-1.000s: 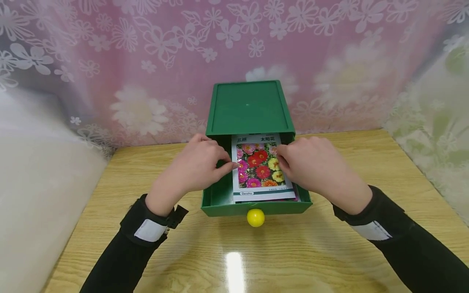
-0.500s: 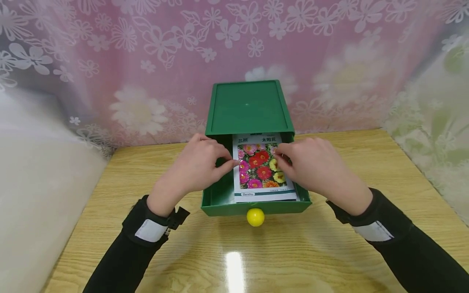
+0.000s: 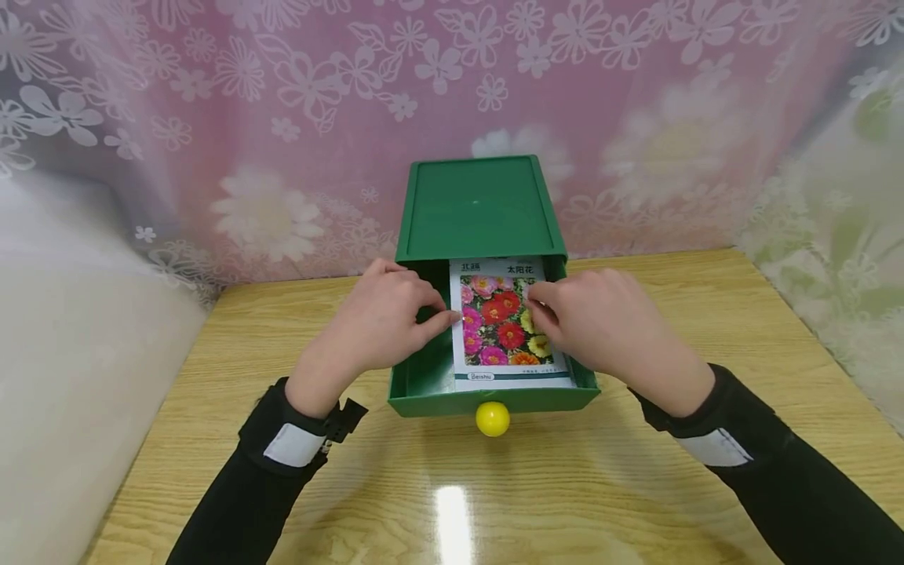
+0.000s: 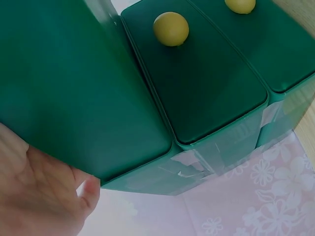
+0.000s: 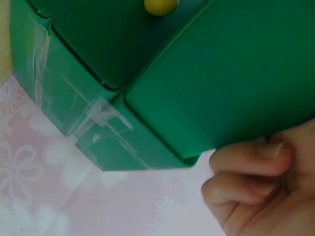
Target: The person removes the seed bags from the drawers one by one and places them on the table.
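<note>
A flower seed packet (image 3: 494, 314) with a white border and pictures of red, pink and yellow blooms lies face up in the pulled-out green drawer (image 3: 494, 402). My left hand (image 3: 384, 318) reaches over the drawer's left wall, its thumb and forefinger at the packet's left edge. From the opposite side my right hand (image 3: 600, 318) pinches the packet's right edge with curled fingers. In both wrist views the drawer's side hides the packet; the left hand (image 4: 39, 191) and right hand (image 5: 256, 182) show beyond its rim.
The green drawer cabinet (image 3: 480, 208) stands at the back of the wooden table (image 3: 339, 486), against a pink floral cloth (image 3: 353, 157). A yellow knob (image 3: 492, 419) projects from the drawer front. Lower drawers (image 4: 206, 73) carry yellow knobs, and clear tape (image 5: 101, 113) runs along the cabinet's side.
The packet has shifted slightly to the right and straightened in the drawer. My right fingers have changed their hold a little; my left hand has hardly moved.
</note>
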`<state>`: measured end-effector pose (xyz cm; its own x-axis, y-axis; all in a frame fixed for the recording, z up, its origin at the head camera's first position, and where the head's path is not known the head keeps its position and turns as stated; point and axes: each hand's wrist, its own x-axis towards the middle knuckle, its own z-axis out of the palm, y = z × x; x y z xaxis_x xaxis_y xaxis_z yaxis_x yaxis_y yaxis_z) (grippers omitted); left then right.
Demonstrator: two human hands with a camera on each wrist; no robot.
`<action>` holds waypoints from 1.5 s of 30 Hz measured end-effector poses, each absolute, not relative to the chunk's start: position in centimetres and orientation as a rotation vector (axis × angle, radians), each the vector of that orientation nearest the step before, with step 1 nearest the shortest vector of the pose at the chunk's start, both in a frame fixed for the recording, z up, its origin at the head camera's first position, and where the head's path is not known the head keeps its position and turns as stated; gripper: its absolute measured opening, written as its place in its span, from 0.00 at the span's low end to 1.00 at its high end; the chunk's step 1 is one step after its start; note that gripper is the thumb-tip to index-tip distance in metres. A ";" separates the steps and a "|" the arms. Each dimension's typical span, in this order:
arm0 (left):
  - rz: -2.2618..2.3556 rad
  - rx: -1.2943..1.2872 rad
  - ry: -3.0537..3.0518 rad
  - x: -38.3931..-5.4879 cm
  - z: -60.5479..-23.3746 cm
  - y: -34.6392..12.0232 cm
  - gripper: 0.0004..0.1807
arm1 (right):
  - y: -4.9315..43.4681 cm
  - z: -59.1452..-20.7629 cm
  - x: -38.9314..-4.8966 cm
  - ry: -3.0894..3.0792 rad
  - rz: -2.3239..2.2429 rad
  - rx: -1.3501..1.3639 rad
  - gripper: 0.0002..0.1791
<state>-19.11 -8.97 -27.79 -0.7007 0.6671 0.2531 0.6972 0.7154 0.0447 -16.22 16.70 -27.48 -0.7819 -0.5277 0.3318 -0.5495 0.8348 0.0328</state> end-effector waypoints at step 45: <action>-0.400 -1.150 -2.635 -19.6 -28.0 -9.3 0.23 | 18.0 -29.6 -16.5 -2.486 0.608 0.711 0.08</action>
